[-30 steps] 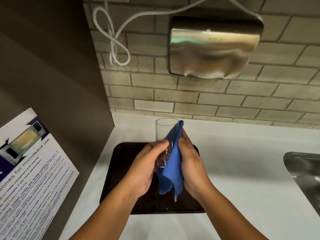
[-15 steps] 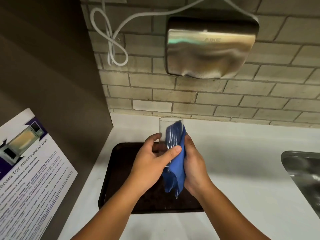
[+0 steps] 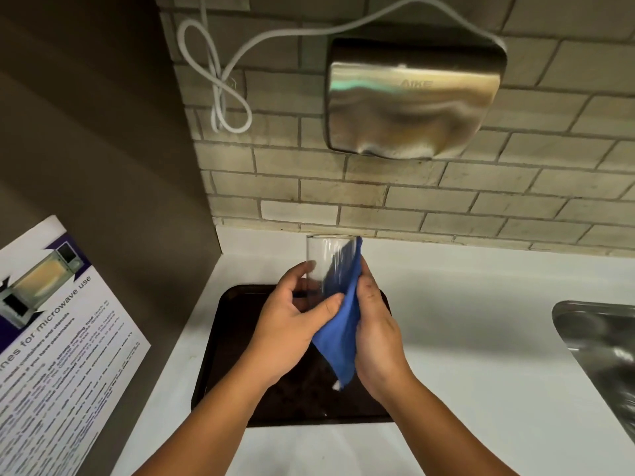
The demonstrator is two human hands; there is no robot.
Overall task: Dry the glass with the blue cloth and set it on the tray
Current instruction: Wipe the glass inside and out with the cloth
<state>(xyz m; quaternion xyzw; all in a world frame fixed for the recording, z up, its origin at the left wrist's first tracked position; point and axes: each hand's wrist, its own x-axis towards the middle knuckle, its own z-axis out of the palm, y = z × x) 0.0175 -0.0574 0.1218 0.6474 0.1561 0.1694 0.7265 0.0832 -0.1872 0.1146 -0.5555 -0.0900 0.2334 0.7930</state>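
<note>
Left hand (image 3: 290, 324) grips the clear cylindrical drinking glass (image 3: 323, 262), held upright above the dark rectangular tray (image 3: 220, 355) on the white counter (image 3: 481, 338); right hand (image 3: 376, 334) presses the blue cloth (image 3: 340, 334) against the glass's right side.

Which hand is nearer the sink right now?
Right. The right hand presses the blue cloth to the glass, on the side toward the sink; the left hand grips the glass's far side.
</note>
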